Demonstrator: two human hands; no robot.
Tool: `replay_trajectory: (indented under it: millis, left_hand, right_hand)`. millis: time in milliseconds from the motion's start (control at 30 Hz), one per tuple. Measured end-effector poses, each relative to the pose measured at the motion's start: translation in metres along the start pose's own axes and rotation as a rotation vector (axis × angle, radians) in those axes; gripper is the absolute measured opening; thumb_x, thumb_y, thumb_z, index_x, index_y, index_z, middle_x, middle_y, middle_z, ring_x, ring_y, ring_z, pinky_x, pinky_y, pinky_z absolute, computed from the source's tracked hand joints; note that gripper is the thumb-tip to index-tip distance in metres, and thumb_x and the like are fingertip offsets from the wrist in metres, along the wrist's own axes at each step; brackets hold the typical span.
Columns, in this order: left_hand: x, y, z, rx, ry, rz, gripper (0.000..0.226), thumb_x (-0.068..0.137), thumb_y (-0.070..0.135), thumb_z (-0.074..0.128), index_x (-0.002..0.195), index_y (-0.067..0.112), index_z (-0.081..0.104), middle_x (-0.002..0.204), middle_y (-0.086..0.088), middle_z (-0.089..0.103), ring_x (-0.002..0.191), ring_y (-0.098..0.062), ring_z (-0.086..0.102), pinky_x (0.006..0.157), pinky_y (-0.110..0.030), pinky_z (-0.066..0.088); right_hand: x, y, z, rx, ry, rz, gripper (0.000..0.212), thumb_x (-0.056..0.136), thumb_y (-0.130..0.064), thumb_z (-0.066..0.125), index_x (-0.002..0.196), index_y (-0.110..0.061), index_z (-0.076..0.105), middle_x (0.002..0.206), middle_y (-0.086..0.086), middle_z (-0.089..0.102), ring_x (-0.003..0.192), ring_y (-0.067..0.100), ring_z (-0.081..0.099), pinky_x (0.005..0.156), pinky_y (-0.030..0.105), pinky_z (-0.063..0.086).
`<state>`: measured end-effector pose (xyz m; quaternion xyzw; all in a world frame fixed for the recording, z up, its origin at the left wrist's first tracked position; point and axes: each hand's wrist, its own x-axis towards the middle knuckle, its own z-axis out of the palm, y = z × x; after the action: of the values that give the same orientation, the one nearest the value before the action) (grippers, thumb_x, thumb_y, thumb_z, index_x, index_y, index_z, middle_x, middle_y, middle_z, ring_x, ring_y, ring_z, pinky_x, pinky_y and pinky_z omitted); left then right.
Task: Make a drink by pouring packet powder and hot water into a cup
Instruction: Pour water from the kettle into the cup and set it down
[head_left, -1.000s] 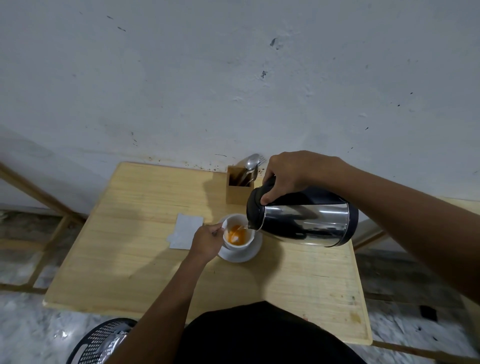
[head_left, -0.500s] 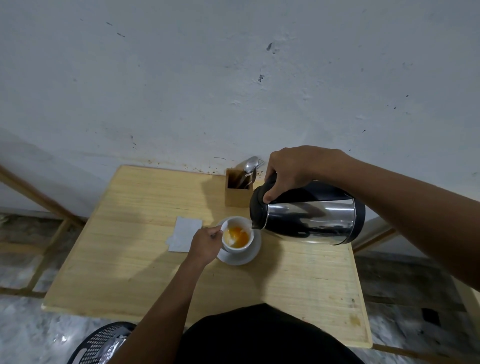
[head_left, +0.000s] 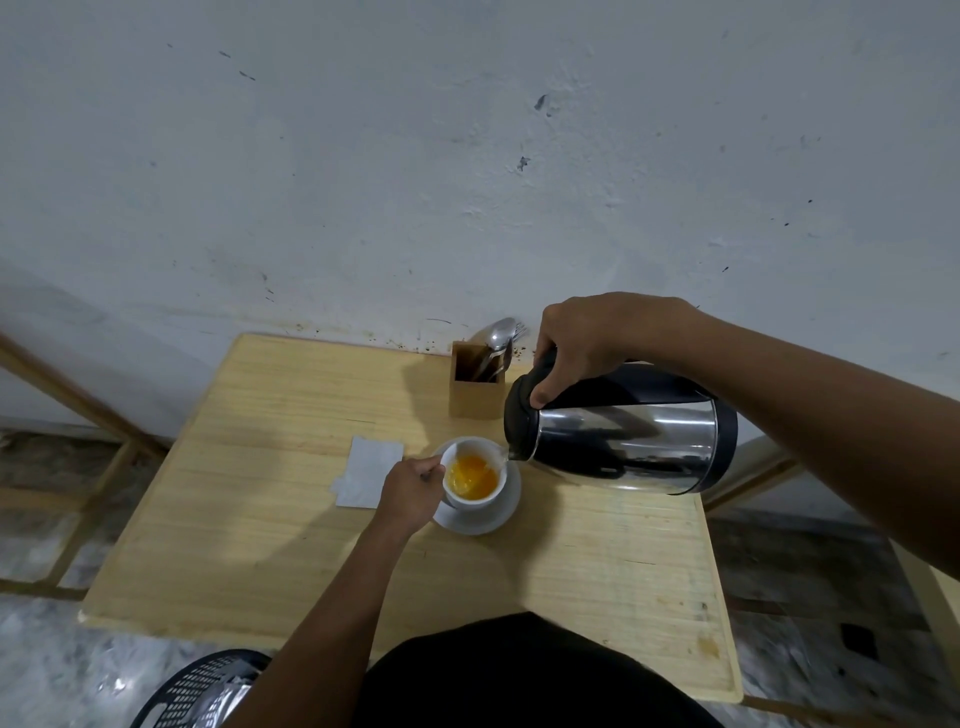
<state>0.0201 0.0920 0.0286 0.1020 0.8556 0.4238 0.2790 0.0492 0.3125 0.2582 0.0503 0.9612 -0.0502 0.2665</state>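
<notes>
A white cup (head_left: 470, 499) holding orange liquid stands on a white saucer (head_left: 498, 514) in the middle of the wooden table (head_left: 260, 519). My left hand (head_left: 410, 491) grips the cup's handle on its left side. My right hand (head_left: 587, 343) holds the black handle of a steel kettle (head_left: 623, 441), tipped on its side with the spout at the cup's right rim. A thin stream of water runs into the cup. A white packet (head_left: 366, 470) lies flat just left of the cup.
A wooden cutlery holder (head_left: 475, 395) with spoons stands behind the cup near the wall. A black mesh basket (head_left: 202, 691) sits on the floor at the lower left. Wooden frame rails flank the table on both sides.
The orange liquid in the cup has risen and spread. The kettle has stayed tipped over the cup's right rim, and my left hand has kept its hold on the handle.
</notes>
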Motion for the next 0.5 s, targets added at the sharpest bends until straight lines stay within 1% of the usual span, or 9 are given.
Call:
replay_trajectory:
  millis: [200,333,500]
  left_hand:
    - [0.0002,0.0007,0.0008,0.010,0.011,0.008,0.034,0.095,0.016,0.050,0.126,0.004,0.059,0.128,-0.015,0.062,0.118,-0.027,0.057,0.098,-0.032,0.043]
    - [0.0003,0.0005,0.0017,0.008,0.016,0.009,0.035,0.095,0.015,0.050,0.126,0.003,0.058,0.129,-0.016,0.061,0.118,-0.028,0.056,0.095,-0.029,0.042]
    - [0.0002,0.0007,0.0019,0.000,0.010,0.007,0.034,0.095,0.015,0.049,0.126,0.004,0.058,0.129,-0.016,0.061,0.119,-0.027,0.056,0.095,-0.028,0.041]
  right_hand:
    - [0.0013,0.0007,-0.0021,-0.010,-0.003,0.003,0.053,0.066,-0.068,0.071,0.099,-0.026,0.076,0.093,-0.006,0.073,0.085,0.016,0.065,0.076,0.033,0.054]
    - [0.0029,0.0029,-0.0046,-0.019,0.004,0.012,0.054,0.063,-0.070,0.070,0.097,-0.028,0.076,0.090,-0.007,0.073,0.083,0.016,0.066,0.070,0.029,0.051]
    - [0.0060,0.0032,-0.0074,-0.023,-0.007,0.028,0.057,0.057,-0.074,0.068,0.091,-0.028,0.076,0.084,-0.006,0.074,0.080,0.017,0.068,0.077,0.037,0.057]
